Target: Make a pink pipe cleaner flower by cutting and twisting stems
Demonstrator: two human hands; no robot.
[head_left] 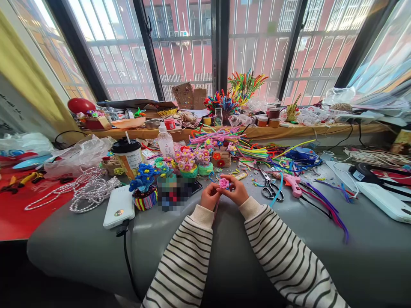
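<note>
Over the near middle of the grey table, my left hand (210,195) and my right hand (236,191) meet around a small pink pipe cleaner flower (224,183). Fingers of both hands are closed on it, left and right of its petals. A thin pinkish stem runs down below my left fingers. Just beyond the hands, a light blue pipe cleaner curls up near the left fingertips. Finished pipe cleaner flower pots stand past my left hand, among them a pink one (186,160) and a blue one (143,177).
Black-handled scissors (271,188) and a pink glue gun (293,185) lie right of my hands. A lidded cup (128,156), a white power bank (119,206) and bead strings (93,192) are left. Loose pipe cleaners (253,149) pile up behind, below the cluttered windowsill.
</note>
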